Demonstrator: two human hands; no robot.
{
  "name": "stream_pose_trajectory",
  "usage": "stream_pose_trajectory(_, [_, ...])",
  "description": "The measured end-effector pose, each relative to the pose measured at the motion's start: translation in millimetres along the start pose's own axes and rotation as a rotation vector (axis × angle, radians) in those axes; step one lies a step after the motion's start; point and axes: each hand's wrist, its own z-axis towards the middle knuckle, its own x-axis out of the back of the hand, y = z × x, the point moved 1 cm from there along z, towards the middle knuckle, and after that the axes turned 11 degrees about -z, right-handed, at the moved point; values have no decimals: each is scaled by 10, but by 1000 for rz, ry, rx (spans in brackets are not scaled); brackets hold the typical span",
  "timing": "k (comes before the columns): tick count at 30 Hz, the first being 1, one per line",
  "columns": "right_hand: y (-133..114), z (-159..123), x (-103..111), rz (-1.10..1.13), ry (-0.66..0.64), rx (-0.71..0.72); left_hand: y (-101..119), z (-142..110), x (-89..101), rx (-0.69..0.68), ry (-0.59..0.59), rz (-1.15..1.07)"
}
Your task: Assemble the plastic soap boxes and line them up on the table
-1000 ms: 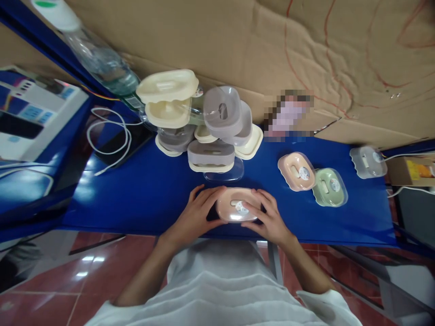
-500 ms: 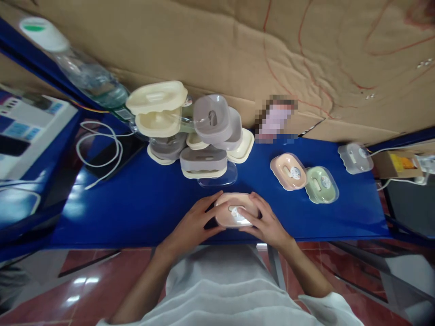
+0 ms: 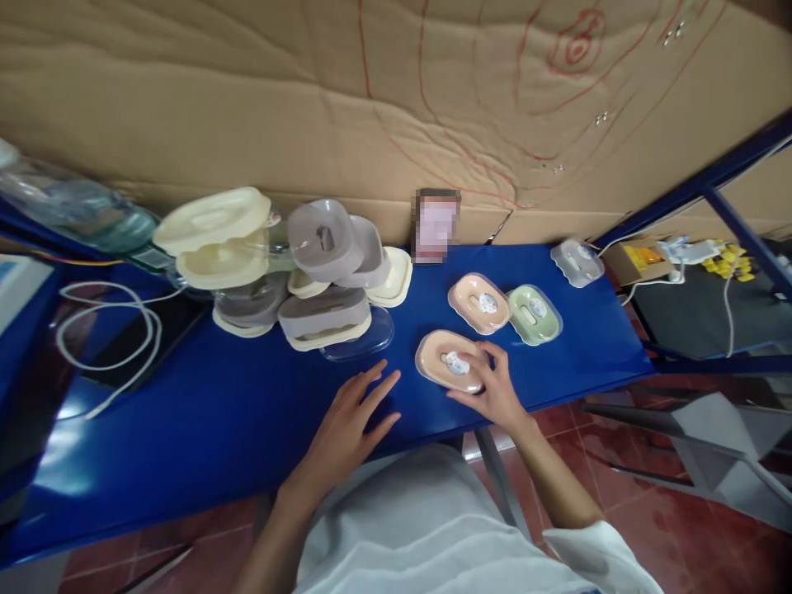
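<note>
Fingers (image 3: pixel 484 365) of the right hand (image 3: pixel 500 398), in the head view, grip the right end of a peach container (image 3: pixel 436 365), the thumb along its near edge and a fingertip beside the round sticker (image 3: pixel 456 363) on top. That container sits just right of the frame's centre, below mid-height; whether it rests on the blue table (image 3: pixel 198 445) or is slightly lifted, I cannot tell. The left hand (image 3: pixel 347 417), lower centre, holds nothing, its fingers spread and apart from the container. Another peach container (image 3: pixel 476 304) and a green container (image 3: pixel 535 315) lie just above and to the right. The held one looks like thin plastic, so probably light, fairly stiff and slick; its two rounded ends seem the surest hold, pressed gently
</note>
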Motion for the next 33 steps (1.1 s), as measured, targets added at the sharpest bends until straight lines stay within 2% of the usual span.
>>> stream_pose_trajectory(7, [125, 98, 4, -20, 8, -57, -20, -159, -1, -14, 37, 0])
stream_pose_trajectory(12, [175, 202, -42, -99, 60, -126, -49, -229, 17, -33, 87, -16])
stream_pose_trajectory(20, [406, 320, -17, -147, 154, -260, -86, -267, 31, -50, 141, -51])
stream_pose_trajectory(23, [485, 326, 44, -205, 117, -261, -111, -253, 51, -55, 132, -53])
stream_pose_trajectory(27, [539, 327, 132, -336, 7, -191, -131, -227, 86, -80, 114, -68])
stream_pose_trajectory(33, [589, 419, 132, -527, 71, -264, -139, -212, 90, -105, 96, -74])
